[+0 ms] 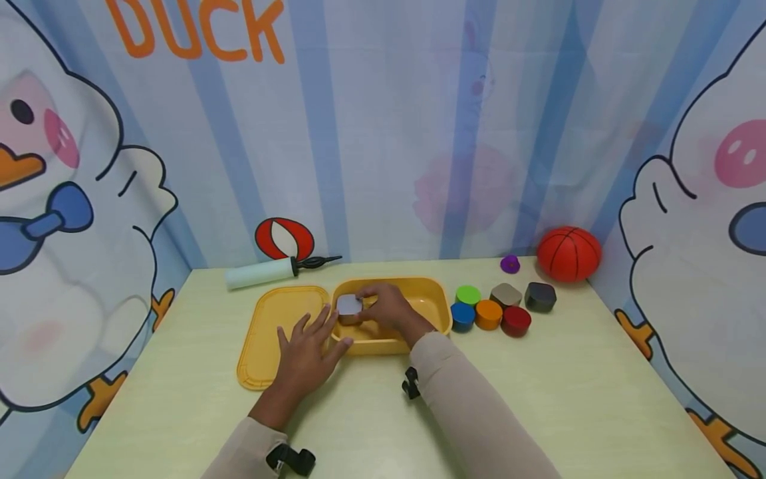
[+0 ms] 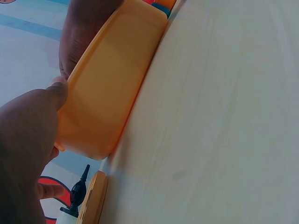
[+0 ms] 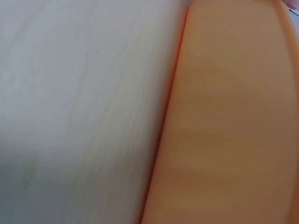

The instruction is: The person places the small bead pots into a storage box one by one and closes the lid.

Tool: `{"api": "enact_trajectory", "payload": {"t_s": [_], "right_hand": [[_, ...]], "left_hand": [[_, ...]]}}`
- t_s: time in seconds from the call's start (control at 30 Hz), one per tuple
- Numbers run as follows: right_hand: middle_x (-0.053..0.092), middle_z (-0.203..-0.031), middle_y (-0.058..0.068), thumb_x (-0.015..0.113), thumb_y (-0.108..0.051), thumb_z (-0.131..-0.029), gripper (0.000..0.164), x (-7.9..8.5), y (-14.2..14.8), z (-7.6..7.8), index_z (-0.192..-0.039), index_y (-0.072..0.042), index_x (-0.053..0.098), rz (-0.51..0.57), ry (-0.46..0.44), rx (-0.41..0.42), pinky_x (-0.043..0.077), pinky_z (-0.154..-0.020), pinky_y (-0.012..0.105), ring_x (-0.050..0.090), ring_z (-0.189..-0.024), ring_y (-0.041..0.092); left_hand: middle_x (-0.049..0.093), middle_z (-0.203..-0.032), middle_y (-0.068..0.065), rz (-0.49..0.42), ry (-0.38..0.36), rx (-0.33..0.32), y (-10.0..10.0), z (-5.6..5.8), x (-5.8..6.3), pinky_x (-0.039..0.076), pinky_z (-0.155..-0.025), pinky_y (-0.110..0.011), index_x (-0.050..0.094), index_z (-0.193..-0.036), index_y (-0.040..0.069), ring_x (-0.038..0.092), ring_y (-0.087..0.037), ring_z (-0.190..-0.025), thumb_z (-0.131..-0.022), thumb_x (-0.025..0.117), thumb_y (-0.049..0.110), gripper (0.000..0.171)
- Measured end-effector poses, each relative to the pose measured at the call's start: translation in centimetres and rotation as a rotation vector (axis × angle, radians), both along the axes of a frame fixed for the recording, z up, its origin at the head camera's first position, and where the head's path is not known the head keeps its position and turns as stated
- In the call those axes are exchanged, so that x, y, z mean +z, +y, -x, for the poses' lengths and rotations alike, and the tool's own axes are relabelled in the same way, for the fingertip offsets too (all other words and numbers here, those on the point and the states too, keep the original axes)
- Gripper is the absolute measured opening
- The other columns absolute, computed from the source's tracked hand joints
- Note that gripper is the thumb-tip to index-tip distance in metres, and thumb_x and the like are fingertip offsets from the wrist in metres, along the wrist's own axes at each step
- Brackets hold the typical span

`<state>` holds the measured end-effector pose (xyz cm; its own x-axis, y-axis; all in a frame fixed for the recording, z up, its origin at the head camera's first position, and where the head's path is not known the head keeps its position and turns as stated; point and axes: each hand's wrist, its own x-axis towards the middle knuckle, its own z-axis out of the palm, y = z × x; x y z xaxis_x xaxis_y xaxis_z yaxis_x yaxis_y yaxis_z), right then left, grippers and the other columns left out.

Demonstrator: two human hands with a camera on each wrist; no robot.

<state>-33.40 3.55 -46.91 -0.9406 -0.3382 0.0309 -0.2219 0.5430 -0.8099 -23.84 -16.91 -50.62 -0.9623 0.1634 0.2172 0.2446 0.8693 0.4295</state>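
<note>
Inside the left end of the yellow box [image 1: 374, 346], the right hand [image 1: 391, 307] pinches a pale-topped block [image 1: 350, 305], flat top facing up. The left hand [image 1: 306, 358] lies spread, fingers nearly straight, thumb touching the box's near rim. The box's long axis runs left to right; the yellow lid [image 1: 268, 336], just left, runs near to far. Orange backdrop letters [image 1: 191, 30] read "DUCK".

This looks like a play corner: a pale table [image 1: 598, 386], a blue striped curtain [image 1: 383, 133] with big cartoon ducks [image 1: 78, 286], and a toy basketball [image 1: 569, 254].
</note>
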Motion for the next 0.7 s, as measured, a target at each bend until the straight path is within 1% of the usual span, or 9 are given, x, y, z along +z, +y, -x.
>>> {"api": "enact_trajectory", "payload": {"t_s": [0.2, 0.43, 0.53, 0.7], "right_hand": [[0.074, -0.143, 0.017, 0.090, -0.012, -0.091, 0.046, 0.6, 0.9, -0.1, -0.135, -0.004, 0.077, 0.002, 0.005, -0.015, 0.059, -0.111, 0.050, 0.069, -0.135, 0.038], [0.073, -0.144, 0.017, 0.088, -0.014, -0.094, 0.045, 0.9, 2.8, -0.6, -0.137, -0.007, 0.077, 0.038, -0.015, -0.016, 0.064, -0.101, 0.046, 0.078, -0.117, 0.036], [0.073, -0.144, 0.017, 0.087, -0.014, -0.094, 0.046, 0.9, 3.7, -0.9, -0.138, -0.006, 0.076, 0.051, -0.027, -0.012, 0.064, -0.101, 0.045, 0.078, -0.118, 0.035], [0.073, -0.144, 0.018, 0.087, -0.014, -0.095, 0.048, 1.1, 5.2, -1.1, -0.139, -0.004, 0.074, 0.078, -0.024, -0.002, 0.066, -0.097, 0.043, 0.078, -0.115, 0.035]], "left_hand": [[0.038, -0.179, -0.002, 0.005, 0.017, 0.004, 0.0, -0.1, 0.0, 0.006, -0.122, -0.092, 0.047, -0.167, 0.020, 0.035, -0.049, -0.163, -0.107, 0.057, 0.064, 0.075], [0.039, -0.178, -0.004, 0.005, 0.038, 0.002, 0.1, -0.4, -0.1, 0.008, -0.121, -0.093, 0.049, -0.166, 0.017, 0.037, -0.049, -0.162, -0.107, 0.059, 0.061, 0.074], [0.040, -0.178, -0.005, 0.008, 0.041, -0.002, 0.1, -0.4, -0.1, 0.009, -0.120, -0.093, 0.050, -0.166, 0.017, 0.037, -0.050, -0.161, -0.107, 0.059, 0.061, 0.074], [0.038, -0.178, -0.003, 0.010, 0.025, 0.000, 0.1, -0.2, 0.0, 0.007, -0.122, -0.092, 0.047, -0.167, 0.020, 0.035, -0.049, -0.163, -0.107, 0.058, 0.062, 0.074]]}}
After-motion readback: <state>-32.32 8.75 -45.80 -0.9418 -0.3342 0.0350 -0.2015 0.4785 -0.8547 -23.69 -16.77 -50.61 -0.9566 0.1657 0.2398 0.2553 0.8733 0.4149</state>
